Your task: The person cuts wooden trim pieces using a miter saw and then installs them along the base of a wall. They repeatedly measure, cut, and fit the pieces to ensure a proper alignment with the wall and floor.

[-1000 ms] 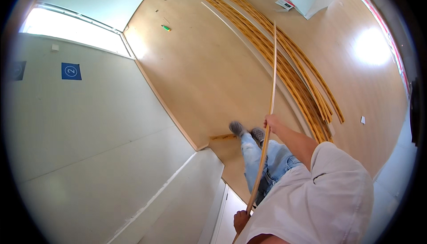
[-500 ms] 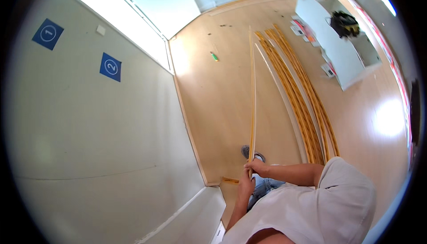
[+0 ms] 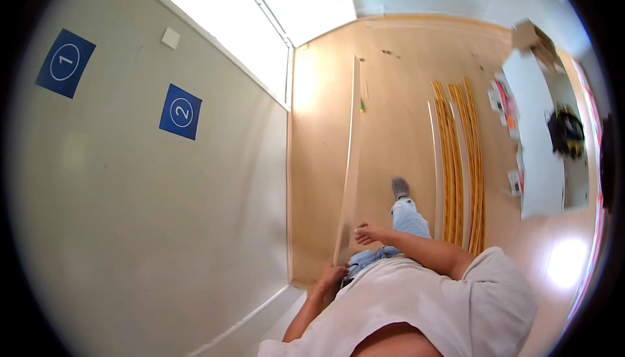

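A long pale skirting board (image 3: 352, 155) stretches away from me over the floor, its broad flat face showing. My left hand (image 3: 335, 271) grips its near end, low by my hip; part of those fingers is hidden by the board. Just right of the board, a short way farther along, my right hand (image 3: 371, 233) hovers with its fingers curled in and nothing visible in them. It appears to be apart from the board.
More trim lengths, wood-coloured (image 3: 450, 168), lie in a bundle on the floor to my right. Beyond stands a white cabinet (image 3: 534, 136) with a dark bag (image 3: 565, 130) and a cardboard box (image 3: 535, 39). A wall (image 3: 228, 194) runs along my left, skirted at its foot.
The board has swung left and turned so its broad face shows. My right hand has come off it, while my left has moved left with its end. My view has shifted left.
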Available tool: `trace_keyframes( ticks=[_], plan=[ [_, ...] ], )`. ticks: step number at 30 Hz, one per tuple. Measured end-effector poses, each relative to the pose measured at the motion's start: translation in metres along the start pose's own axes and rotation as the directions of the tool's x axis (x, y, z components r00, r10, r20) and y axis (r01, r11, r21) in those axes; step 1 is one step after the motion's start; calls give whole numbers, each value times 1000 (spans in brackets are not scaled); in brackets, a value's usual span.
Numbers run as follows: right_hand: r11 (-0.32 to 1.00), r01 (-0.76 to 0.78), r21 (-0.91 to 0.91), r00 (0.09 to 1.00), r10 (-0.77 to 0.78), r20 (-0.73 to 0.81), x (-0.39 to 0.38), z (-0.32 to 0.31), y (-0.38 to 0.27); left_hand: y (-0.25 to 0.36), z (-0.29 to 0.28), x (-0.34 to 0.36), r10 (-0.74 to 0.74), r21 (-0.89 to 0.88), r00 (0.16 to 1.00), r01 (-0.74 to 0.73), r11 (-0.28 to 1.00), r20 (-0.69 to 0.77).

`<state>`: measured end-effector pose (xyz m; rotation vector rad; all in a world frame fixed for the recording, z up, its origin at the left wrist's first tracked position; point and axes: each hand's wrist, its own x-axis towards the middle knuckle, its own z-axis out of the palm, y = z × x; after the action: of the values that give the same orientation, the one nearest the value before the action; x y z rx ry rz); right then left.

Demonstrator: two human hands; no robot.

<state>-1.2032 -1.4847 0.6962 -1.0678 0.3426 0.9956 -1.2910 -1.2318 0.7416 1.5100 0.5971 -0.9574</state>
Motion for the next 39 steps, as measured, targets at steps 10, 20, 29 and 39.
trace_keyframes(
  ticks=[10,20,29,39],
  plan=[
    [953,210,-217,802,-295,-519,19,-300,-367,158,33,27,24,245,961,46,968,-275],
    [926,-1,-377,766,-242,-596,207,-375,-539,240,5,226,168,336,837,20,942,-520],
    [899,-421,-116,570,163,-805,268,-486,-556,538,-102,283,106,-56,882,-148,987,-459],
    [626,-425,-654,761,-144,-633,463,-445,-815,733,-189,427,196,-279,742,-463,841,-641]
  ],
)
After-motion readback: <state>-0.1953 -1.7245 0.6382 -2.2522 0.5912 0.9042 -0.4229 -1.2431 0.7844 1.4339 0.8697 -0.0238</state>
